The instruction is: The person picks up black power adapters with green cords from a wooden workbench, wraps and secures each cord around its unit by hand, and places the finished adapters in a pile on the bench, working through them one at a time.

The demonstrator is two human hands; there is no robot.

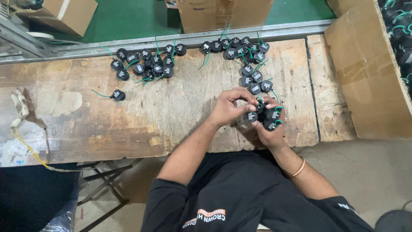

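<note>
My left hand pinches a small black round part with a green wire above the worn wooden bench. My right hand cradles several more of the same black parts, their green wires sticking out. The two hands meet at the bench's near edge, right of centre. Just beyond them a trail of loose black parts runs up to a pile at the far edge.
A second heap of black parts lies at the far left-centre, with one stray part nearer. A big open cardboard box holding more parts stands at the right. A metal rail borders the far edge; cartons sit beyond.
</note>
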